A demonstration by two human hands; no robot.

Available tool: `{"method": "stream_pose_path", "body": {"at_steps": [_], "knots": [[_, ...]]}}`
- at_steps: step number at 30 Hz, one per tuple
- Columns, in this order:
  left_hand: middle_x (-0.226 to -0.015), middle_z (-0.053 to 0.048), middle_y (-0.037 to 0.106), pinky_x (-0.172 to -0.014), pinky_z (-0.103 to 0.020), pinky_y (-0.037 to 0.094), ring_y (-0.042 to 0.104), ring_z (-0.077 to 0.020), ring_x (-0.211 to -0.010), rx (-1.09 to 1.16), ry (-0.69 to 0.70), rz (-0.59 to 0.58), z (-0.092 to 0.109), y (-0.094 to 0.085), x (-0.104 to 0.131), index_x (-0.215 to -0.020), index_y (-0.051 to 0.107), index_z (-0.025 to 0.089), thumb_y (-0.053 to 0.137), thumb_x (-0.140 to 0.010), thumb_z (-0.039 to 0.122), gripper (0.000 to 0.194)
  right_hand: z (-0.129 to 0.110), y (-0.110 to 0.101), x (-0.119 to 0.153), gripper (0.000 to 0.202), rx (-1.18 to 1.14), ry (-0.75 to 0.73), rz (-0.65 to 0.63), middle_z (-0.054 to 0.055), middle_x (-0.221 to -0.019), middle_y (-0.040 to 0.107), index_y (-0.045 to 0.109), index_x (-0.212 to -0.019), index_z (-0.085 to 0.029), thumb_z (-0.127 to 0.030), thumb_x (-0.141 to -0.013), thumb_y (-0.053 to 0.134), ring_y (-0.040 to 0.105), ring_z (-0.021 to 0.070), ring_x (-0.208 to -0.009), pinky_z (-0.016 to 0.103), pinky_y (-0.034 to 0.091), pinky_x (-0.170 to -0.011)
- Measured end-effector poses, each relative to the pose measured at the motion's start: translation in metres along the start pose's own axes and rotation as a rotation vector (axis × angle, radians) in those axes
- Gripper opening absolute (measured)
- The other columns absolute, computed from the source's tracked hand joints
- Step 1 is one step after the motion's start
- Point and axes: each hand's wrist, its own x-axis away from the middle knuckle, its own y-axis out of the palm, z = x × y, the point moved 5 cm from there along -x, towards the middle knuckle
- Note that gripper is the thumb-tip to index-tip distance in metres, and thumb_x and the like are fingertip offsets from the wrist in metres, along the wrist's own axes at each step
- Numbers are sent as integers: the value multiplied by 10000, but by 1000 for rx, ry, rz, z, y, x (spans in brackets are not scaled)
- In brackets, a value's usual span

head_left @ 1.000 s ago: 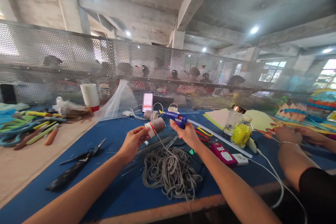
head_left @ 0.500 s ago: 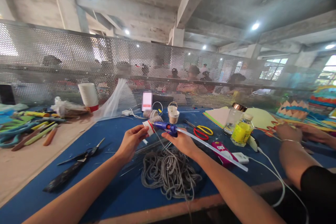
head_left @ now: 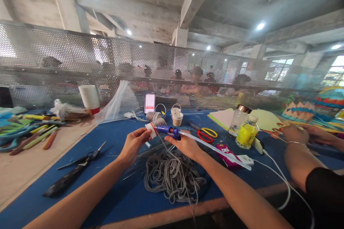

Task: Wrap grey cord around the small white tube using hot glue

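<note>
My left hand [head_left: 135, 143] pinches a small white and red paper cup piece [head_left: 151, 130] between thumb and fingers. Wrapped round a blue glue gun [head_left: 168, 131] is my right hand [head_left: 185, 144]. The gun's tip meets the white and red piece, and a long translucent glue stick [head_left: 217, 151] sticks out of its back toward the right. A grey cord runs down from the held piece to a loose pile of grey cord [head_left: 173, 177] on the blue table below my hands.
Black-handled scissors [head_left: 76, 171] lie at left, red and yellow scissors [head_left: 205, 134] at right. Behind stand a small basket [head_left: 177, 116], a phone [head_left: 149, 103] and stacked paper cups [head_left: 89, 97]. A jar [head_left: 239, 120], a yellow bottle [head_left: 247, 133] and another person's arms [head_left: 298, 154] are at right.
The whole view has shifted very slightly. Both hands keep their holds, and the glue gun stays against the white and red piece.
</note>
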Motion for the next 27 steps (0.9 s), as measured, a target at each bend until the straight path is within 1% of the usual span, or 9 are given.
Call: {"method": "stream_pose_path", "body": {"at_steps": [3, 8, 11, 15, 21, 24, 27], "knots": [[-896, -81, 736, -758, -279, 497, 642, -190, -795, -2, 9, 5, 0, -1, 0, -855, 751, 155, 789, -641, 400, 327, 0, -1, 0, 384, 11, 3, 7, 13, -798, 684, 695, -929, -214, -562, -820, 578, 608, 165, -724, 243, 433, -686], [-898, -77, 738, -777, -289, 493, 640, -188, -794, -9, 16, -6, -1, -1, -1, -848, 749, 157, 782, -657, 390, 302, 2, 1, -1, 382, 6, -14, -10, 13, -772, 678, 689, -887, -203, -559, -832, 564, 594, 155, -697, 244, 430, -677], [-881, -76, 739, -770, -287, 494, 643, -193, -788, -12, 9, 8, 0, -1, -1, -844, 750, 156, 789, -642, 401, 320, 4, 1, -1, 382, 5, -10, 10, 20, -805, 683, 682, -891, -194, -556, -819, 585, 597, 157, -723, 249, 435, -703], [-882, -76, 739, -756, -285, 496, 640, -185, -762, -18, 14, 19, 0, -1, -1, -835, 753, 159, 798, -624, 408, 329, 4, 1, 0, 402, -13, -10, 4, 23, -824, 681, 673, -920, -191, -569, -821, 575, 594, 160, -743, 256, 437, -719], [-889, -62, 733, -781, -276, 485, 629, -178, -795, -13, 26, -19, -3, -3, -2, -864, 748, 165, 765, -688, 370, 271, 2, 0, -1, 391, -11, -36, 19, 14, -782, 662, 643, -852, -189, -572, -820, 573, 576, 153, -714, 248, 426, -693], [-907, -70, 731, -791, -277, 481, 623, -180, -811, -6, 30, -23, -3, -3, -3, -873, 748, 162, 767, -689, 362, 273, 3, 0, -1, 390, -11, -44, 23, 18, -804, 666, 639, -858, -188, -571, -825, 568, 579, 154, -732, 251, 427, -712], [-890, -67, 731, -783, -277, 480, 619, -174, -780, -8, 33, -16, -3, -2, -3, -871, 751, 164, 773, -680, 367, 280, 3, 0, -1, 392, -2, -49, 26, 18, -805, 663, 635, -853, -189, -574, -825, 566, 578, 155, -732, 254, 428, -717]]}}
